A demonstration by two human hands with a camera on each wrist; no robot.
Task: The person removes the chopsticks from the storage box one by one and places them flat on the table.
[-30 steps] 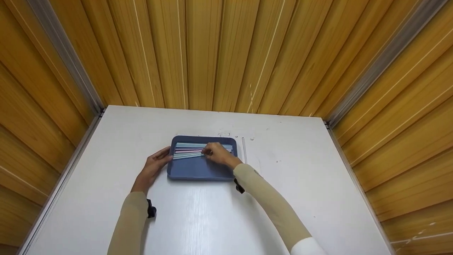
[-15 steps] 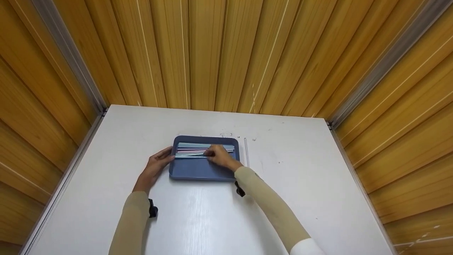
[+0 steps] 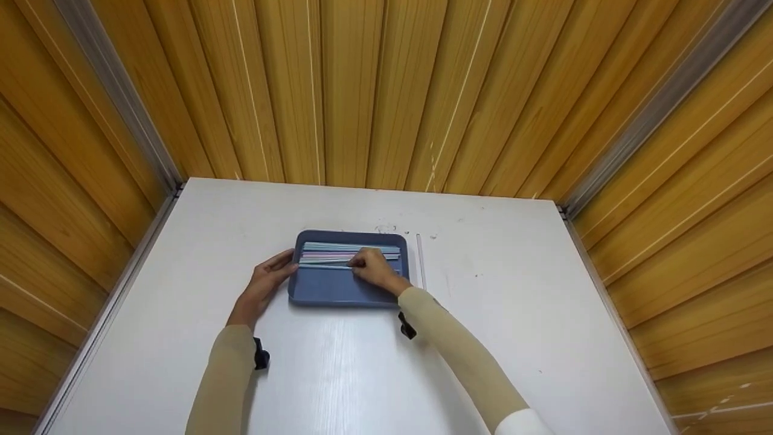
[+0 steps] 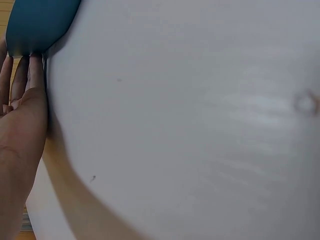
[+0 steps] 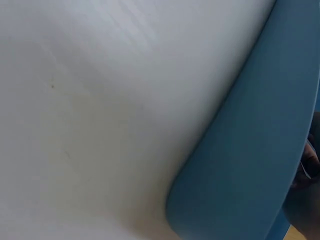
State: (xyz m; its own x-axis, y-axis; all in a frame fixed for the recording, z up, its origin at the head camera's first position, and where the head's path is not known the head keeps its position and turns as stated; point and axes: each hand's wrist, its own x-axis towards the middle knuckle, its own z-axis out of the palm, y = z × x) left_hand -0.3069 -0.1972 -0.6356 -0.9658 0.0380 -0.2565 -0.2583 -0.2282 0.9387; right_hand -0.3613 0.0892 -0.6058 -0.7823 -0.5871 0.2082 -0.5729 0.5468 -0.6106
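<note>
A blue rectangular tray (image 3: 326,289) lies on the white table, with several thin straws (image 3: 329,247), pale blue, white and pink, side by side in its far half. My right hand (image 3: 375,267) is over the tray, thumb and fingers pinching a pale straw (image 3: 323,266) at the near side of the bunch. Against the tray's left end rests my left hand (image 3: 266,282), its fingers straight along the outer wall and the thumb at the rim. The left wrist view shows those fingers (image 4: 34,75) touching the tray wall; in the right wrist view the wall hides most of the right hand.
A clear straw-like stick (image 3: 421,260) lies on the table just right of the tray. Small dark marks (image 3: 386,229) dot the table (image 3: 338,362) behind it. Wood-patterned walls (image 3: 344,90) stand at the back and both sides.
The straw in my right hand has swung from slanted to nearly level with the tray's long side, lying slightly apart from the bunch. My left hand has stayed at the tray's end.
</note>
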